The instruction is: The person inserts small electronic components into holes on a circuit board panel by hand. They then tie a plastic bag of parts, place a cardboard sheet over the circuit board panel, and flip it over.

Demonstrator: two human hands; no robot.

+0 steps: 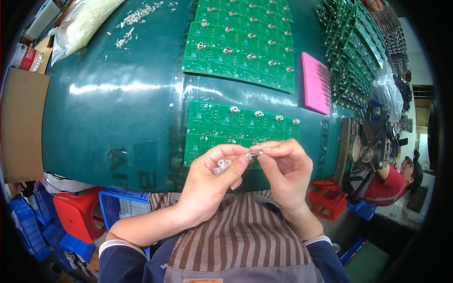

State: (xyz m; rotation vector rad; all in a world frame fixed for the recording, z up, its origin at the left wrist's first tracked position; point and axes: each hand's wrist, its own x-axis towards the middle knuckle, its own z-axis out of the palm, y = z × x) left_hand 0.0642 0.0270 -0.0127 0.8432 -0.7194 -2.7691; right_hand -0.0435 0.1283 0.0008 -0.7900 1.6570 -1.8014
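Head view shows both hands closed at the fingertips above the near edge of a green circuit board on the desk, hiding part of it. The right hand pinches a small part with thin metal legs; the left hand, its fingertips meeting the right's, keeps white tubes in its curled fingers. Beyond lie more green boards, with pink foam to their right and a heap of boards past that. Loose clear pieces and a plastic bag lie far left.
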